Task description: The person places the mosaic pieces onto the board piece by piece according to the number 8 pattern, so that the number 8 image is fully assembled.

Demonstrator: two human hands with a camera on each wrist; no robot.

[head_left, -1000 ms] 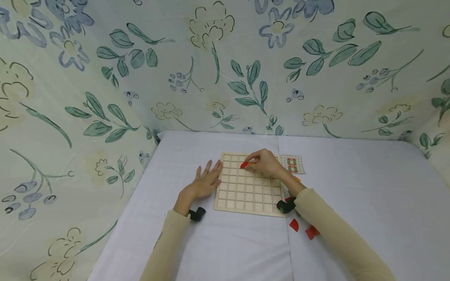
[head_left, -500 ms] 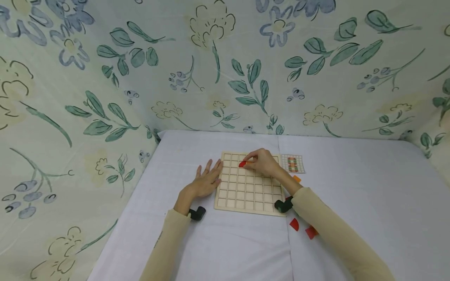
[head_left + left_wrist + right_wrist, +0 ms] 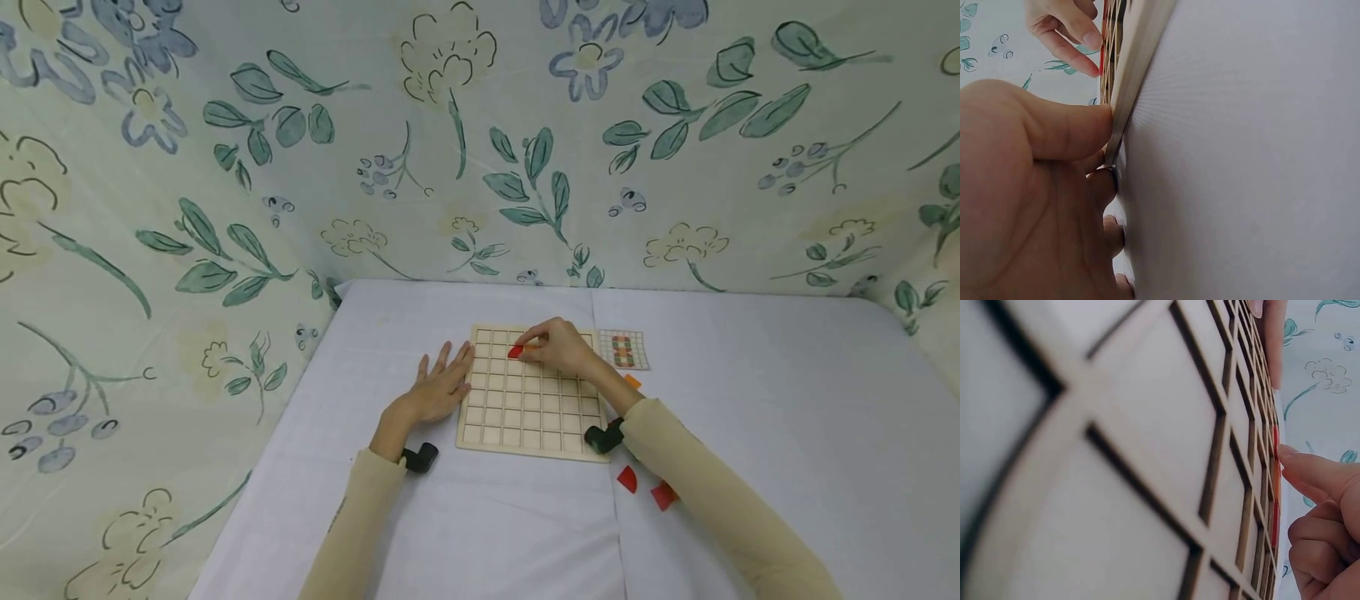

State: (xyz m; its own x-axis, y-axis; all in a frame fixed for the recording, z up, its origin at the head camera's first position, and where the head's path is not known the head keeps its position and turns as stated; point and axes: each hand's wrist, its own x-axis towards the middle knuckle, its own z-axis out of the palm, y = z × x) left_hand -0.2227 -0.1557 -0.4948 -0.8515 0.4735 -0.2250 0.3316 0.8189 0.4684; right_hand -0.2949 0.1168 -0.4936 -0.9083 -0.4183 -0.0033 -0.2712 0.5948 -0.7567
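My left hand (image 3: 441, 390) lies spread at the left edge of a wooden grid board (image 3: 510, 408), with its thumb (image 3: 1079, 128) touching the board's side in the left wrist view. Over the board's upper part, my right hand (image 3: 561, 346) holds a red quarter-circle piece (image 3: 515, 352) at a square of the grid with thumb and index fingertips. In the right wrist view this red piece (image 3: 1275, 436) sits low at the grid, and its index fingertip (image 3: 1286, 451) touches it. Orange and another red colour show beside it there; the hand mostly hides them from the head view.
A small pattern card (image 3: 624, 350) lies right of the board. An orange piece (image 3: 633, 381) is near the right wrist. Lower right are a loose red quarter-circle (image 3: 627, 479) and a red piece (image 3: 663, 496) partly under the right sleeve. A white cloth (image 3: 750, 375) covers the table.
The right hand has shifted slightly left with the red quarter-circle piece, which now lies within a grid square. The right forearm has moved a little left too. The left hand stays put.
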